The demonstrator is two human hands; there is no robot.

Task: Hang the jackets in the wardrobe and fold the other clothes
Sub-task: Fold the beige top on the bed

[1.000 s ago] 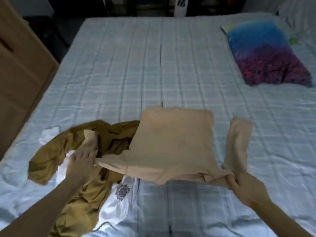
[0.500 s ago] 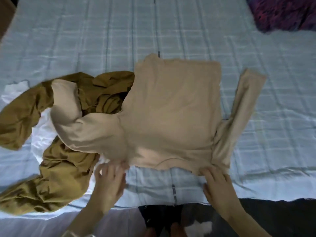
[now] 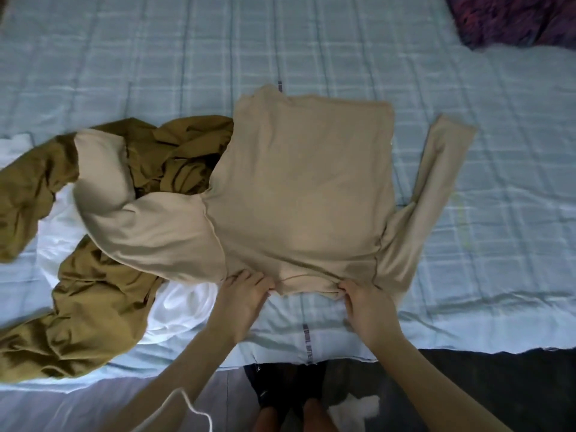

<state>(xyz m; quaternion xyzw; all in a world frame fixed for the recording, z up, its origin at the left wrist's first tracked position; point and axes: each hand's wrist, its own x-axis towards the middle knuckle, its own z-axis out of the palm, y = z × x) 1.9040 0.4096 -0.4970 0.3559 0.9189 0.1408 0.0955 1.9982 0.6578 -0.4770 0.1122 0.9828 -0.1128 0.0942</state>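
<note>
A beige long-sleeved top [image 3: 305, 188] lies spread flat on the bed, neckline toward me. Its left sleeve bends back over an olive-brown garment [image 3: 90, 300]; its right sleeve points away across the sheet. My left hand [image 3: 244, 302] pinches the neckline edge on the left side. At the neckline's right side my right hand [image 3: 366, 304] pinches the fabric. A white garment [image 3: 182, 310] lies under the olive one.
The bed sheet [image 3: 486, 244] is pale blue with a check pattern; its near edge runs just in front of me. A purple patterned pillow [image 3: 514, 17] sits at the far right. Dark floor and my feet show below the bed edge.
The beige top has been laid down flat on the bed. Both hands slid inward from the shoulders to the neckline. The view has tilted down toward the bed edge.
</note>
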